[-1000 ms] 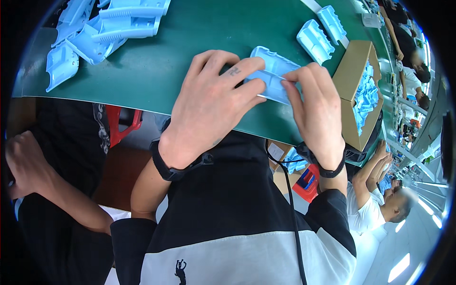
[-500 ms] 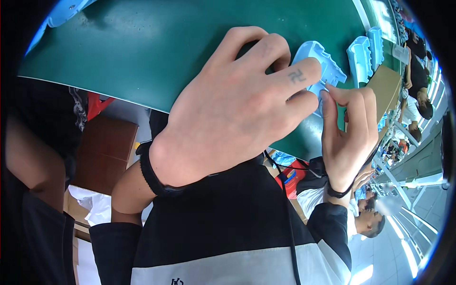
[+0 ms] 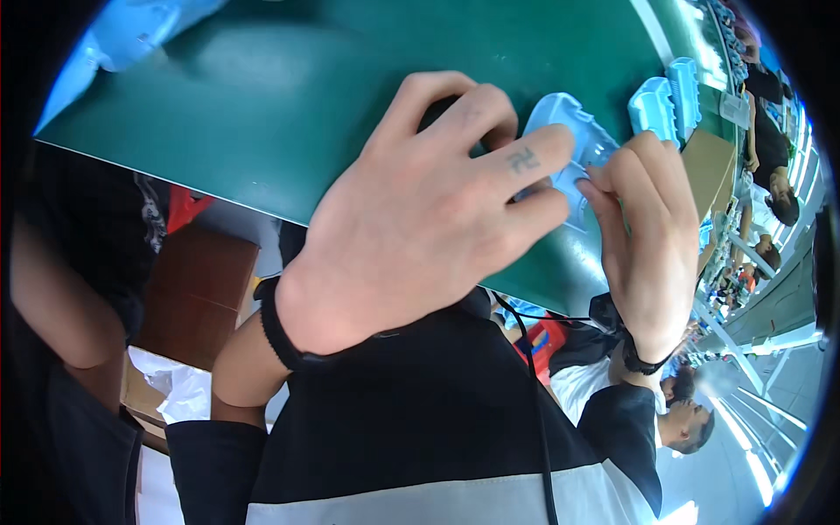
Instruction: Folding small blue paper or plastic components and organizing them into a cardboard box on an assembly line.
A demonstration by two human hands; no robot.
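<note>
In front of me, a light blue moulded plastic shell (image 3: 557, 112) with a hollow inside and notched edge shows beyond my fingers. My left hand (image 3: 429, 214), large in the middle, is closed, its fingers curled at the shell's near side; the fingertips are hidden behind the knuckles. To the right, my right hand (image 3: 649, 241) is closed too. Its thumb and forefinger pinch together by the shell's right edge, over the hollow; whatever small thing is between them is too hidden to name.
Two more blue shells (image 3: 654, 107) lie farther right on the green tabletop (image 3: 289, 114), near a cardboard piece (image 3: 709, 162). Blurred blue parts (image 3: 131, 35) are at the far left. A brown box (image 3: 197, 293) stands below the table edge. Other people sit at the right.
Both hands and the shell sit slightly lower in the view, the left hand a little farther left. My right hand has turned, its knuckles now higher. The blue parts at far left show more.
</note>
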